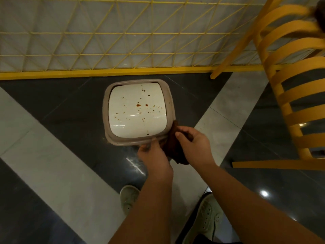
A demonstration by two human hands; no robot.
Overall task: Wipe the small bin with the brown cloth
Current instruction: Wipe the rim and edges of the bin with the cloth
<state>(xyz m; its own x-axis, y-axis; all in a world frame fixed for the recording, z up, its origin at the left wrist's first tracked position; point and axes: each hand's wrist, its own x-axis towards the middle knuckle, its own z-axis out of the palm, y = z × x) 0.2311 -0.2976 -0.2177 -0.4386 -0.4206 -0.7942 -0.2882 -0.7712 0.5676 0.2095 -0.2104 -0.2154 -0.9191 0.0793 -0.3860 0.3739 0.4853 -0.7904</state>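
The small bin (137,110) stands on the floor below me, seen from above: a beige rim around a white lid spotted with brown stains. The brown cloth (173,147) hangs against the bin's near right corner, between my two hands. My right hand (192,144) pinches the cloth with curled fingers and thumb. My left hand (153,156) is at the bin's near rim, its fingers on the rim's edge next to the cloth; whether it grips the rim or the cloth is hidden.
A yellow wire grid fence (105,41) with a yellow base bar runs just behind the bin. A yellow slatted wooden chair (288,95) stands close on the right. My two shoes (129,197) are on the glossy grey and dark tiled floor.
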